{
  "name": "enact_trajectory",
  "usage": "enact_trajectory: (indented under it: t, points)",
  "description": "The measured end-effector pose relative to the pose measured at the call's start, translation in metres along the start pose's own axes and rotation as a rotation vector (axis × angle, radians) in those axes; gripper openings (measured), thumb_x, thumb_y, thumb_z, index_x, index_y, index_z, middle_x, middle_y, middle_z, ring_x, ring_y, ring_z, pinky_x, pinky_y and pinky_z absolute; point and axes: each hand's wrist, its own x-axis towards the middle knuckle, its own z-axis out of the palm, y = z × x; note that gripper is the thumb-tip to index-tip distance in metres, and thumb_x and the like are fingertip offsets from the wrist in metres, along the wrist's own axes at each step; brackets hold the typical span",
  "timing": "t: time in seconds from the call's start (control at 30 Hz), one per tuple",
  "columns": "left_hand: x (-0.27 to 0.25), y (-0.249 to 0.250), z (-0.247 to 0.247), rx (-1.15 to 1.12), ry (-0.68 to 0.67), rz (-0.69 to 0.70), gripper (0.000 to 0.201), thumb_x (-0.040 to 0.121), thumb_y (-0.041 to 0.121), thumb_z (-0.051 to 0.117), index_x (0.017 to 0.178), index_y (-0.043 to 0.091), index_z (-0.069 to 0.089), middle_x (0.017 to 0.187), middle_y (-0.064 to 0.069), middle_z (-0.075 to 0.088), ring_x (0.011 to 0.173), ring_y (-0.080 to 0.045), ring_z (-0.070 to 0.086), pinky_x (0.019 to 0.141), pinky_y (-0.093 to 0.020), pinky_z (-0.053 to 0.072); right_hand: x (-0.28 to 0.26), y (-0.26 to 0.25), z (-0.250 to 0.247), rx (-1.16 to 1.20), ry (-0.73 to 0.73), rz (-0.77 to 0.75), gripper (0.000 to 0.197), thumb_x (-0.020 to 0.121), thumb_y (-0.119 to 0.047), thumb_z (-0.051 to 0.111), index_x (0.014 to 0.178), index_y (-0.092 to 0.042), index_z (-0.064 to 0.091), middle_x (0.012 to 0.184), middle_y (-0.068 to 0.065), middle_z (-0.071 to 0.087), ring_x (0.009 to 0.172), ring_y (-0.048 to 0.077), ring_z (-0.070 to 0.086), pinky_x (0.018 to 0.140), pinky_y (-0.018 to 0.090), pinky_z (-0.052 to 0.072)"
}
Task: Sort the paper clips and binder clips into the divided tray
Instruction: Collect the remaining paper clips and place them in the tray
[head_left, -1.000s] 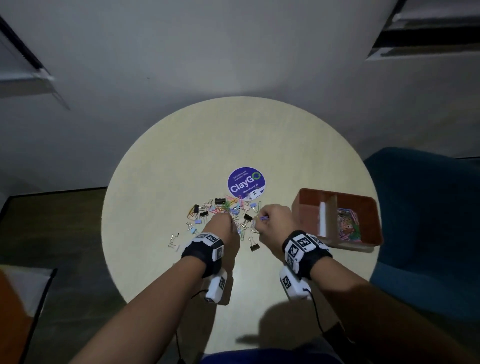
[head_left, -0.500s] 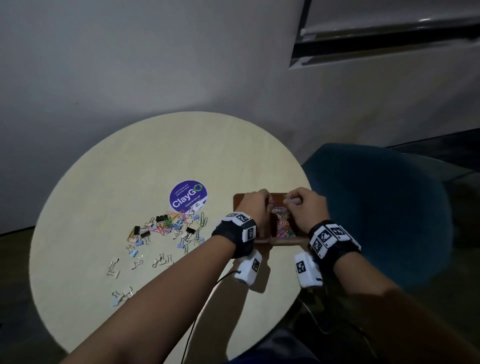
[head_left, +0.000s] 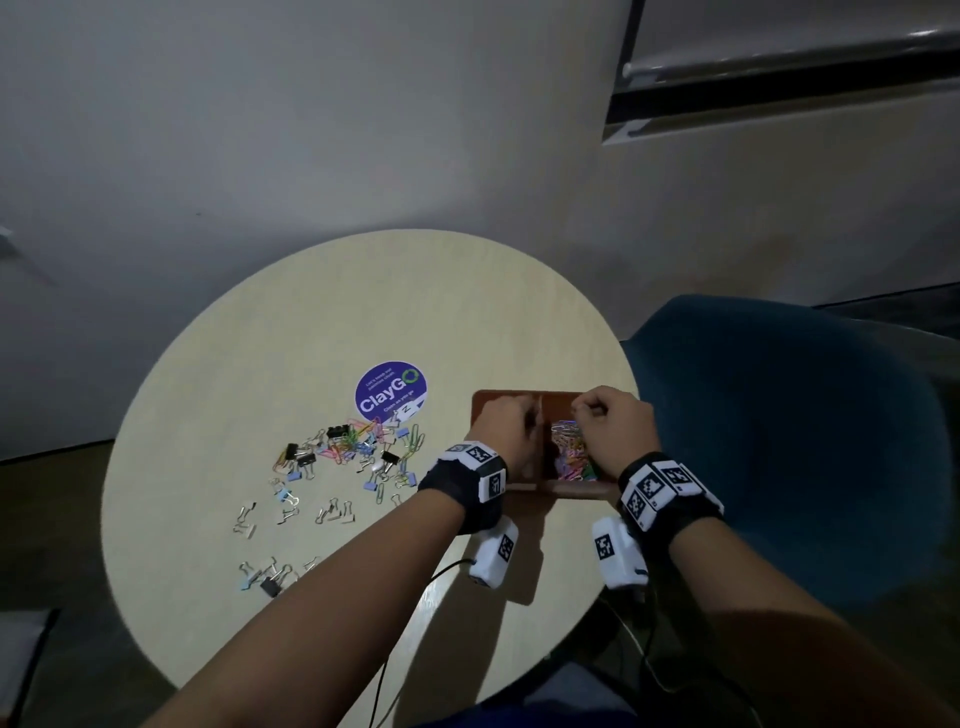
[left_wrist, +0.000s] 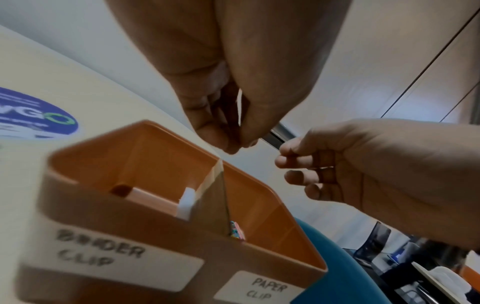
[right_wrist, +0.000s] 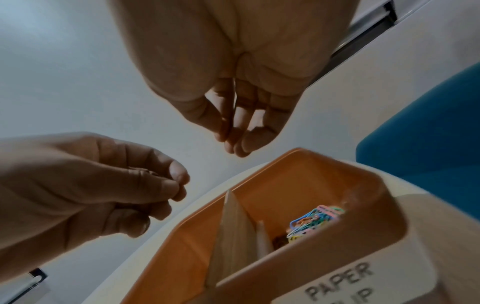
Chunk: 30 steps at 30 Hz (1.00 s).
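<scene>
While both hands hover, risk: left hand (head_left: 506, 426) fingers bunched, contents unclear, straddling divided tray (left_wrist: 182, 232) divider; right hand (head_left: 615, 423) fingertips together, apparently empty.

Both hands crowd above the divided tray (head_left: 519, 397), blocking its openings; the loose clip pile (head_left: 353, 452) lies unobstructed on the table (head_left: 322, 312).

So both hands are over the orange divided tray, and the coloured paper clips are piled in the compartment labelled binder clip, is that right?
Not quite. The coloured paper clips lie in the orange divided tray's compartment labelled PAPER CLIP, as the right wrist view shows. Both hands are over the tray.
</scene>
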Motion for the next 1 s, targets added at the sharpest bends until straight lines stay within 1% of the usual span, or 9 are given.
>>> enact_trajectory:
  t: [0.1,0.2,0.3,0.4,0.5,0.67,0.77,0.87,1.0]
  points:
    - [-0.017,-0.025,-0.006,0.028,0.043,-0.048,0.013,0.093,0.014,0.052,0.092,0.006,0.062,0.092,-0.016,0.068,0.087,-0.034,0.062,0.069,-0.032,0.044,-0.003,-0.019,0.020,-0.010,-0.062,-0.049,0.011,0.086,-0.023,0.061,0.082,-0.024,0.071,0.078,-0.009,0.070,0.074,0.011,0.065,0.070,0.020,0.047]
    - [-0.037,-0.061,-0.014,0.034,0.082,-0.147,0.020,0.095,0.022,0.050,0.095,0.007,0.063,0.093,-0.015,0.068,0.087,-0.032,0.062,0.071,-0.034,0.047,-0.011,-0.043,0.044,0.001,-0.158,-0.112,0.012,0.088,-0.020,0.061,0.085,-0.023,0.073,0.079,-0.009,0.069,0.073,0.008,0.062,0.064,0.015,0.043]
    - [-0.057,-0.105,-0.023,0.012,0.107,-0.253,0.018,0.094,0.019,0.051,0.096,0.009,0.066,0.094,-0.011,0.070,0.089,-0.029,0.063,0.073,-0.031,0.047,-0.017,-0.065,0.071,-0.002,-0.245,-0.198,0.012,0.088,-0.018,0.061,0.086,-0.021,0.073,0.077,-0.008,0.070,0.072,0.009,0.063,0.067,0.019,0.045]
    - [-0.075,-0.143,-0.036,0.005,0.110,-0.351,0.020,0.095,0.020,0.051,0.096,0.008,0.066,0.094,-0.010,0.071,0.090,-0.028,0.064,0.074,-0.031,0.048,-0.022,-0.083,0.102,0.003,-0.313,-0.231,0.013,0.087,-0.017,0.060,0.084,-0.019,0.072,0.074,-0.009,0.066,0.069,0.008,0.058,0.060,0.012,0.039]
    - [-0.081,-0.176,-0.049,0.018,0.081,-0.414,0.021,0.095,0.019,0.049,0.095,0.006,0.066,0.092,-0.011,0.069,0.087,-0.028,0.063,0.068,-0.028,0.043,-0.024,-0.098,0.137,0.007,-0.346,-0.244,0.013,0.087,-0.016,0.059,0.083,-0.016,0.071,0.072,-0.008,0.064,0.068,0.011,0.058,0.067,0.022,0.046]
    - [-0.067,-0.213,-0.074,0.050,0.036,-0.448,0.015,0.092,0.016,0.050,0.092,0.009,0.064,0.090,-0.007,0.065,0.078,-0.022,0.058,0.067,-0.027,0.044,-0.016,-0.109,0.184,-0.135,-0.373,-0.101,0.014,0.089,-0.022,0.055,0.078,-0.025,0.062,0.080,-0.006,0.068,0.074,0.018,0.064,0.063,0.027,0.047]
    - [-0.050,-0.229,-0.086,0.113,0.002,-0.451,0.008,0.083,0.020,0.058,0.085,0.013,0.061,0.085,-0.004,0.061,0.074,-0.021,0.058,0.064,-0.028,0.045,-0.006,-0.108,0.207,-0.191,-0.340,0.022,0.014,0.089,-0.024,0.053,0.075,-0.026,0.057,0.080,-0.003,0.067,0.076,0.023,0.064,0.068,0.035,0.056]
    - [-0.026,-0.247,-0.095,0.164,-0.045,-0.398,0.017,0.080,0.021,0.063,0.096,0.016,0.067,0.094,-0.007,0.061,0.085,-0.028,0.062,0.073,-0.032,0.051,0.006,-0.101,0.227,-0.264,-0.332,0.097,0.011,0.090,-0.026,0.054,0.090,-0.020,0.063,0.093,0.006,0.069,0.086,0.028,0.064,0.076,0.035,0.055]
    - [0.011,-0.264,-0.098,0.212,-0.103,-0.279,0.023,0.091,0.013,0.054,0.107,0.015,0.070,0.105,-0.013,0.063,0.099,-0.033,0.061,0.082,-0.034,0.049,0.018,-0.088,0.244,-0.376,-0.362,0.178,0.029,0.092,-0.032,0.057,0.111,-0.011,0.059,0.111,0.012,0.063,0.104,0.032,0.061,0.083,0.036,0.050]
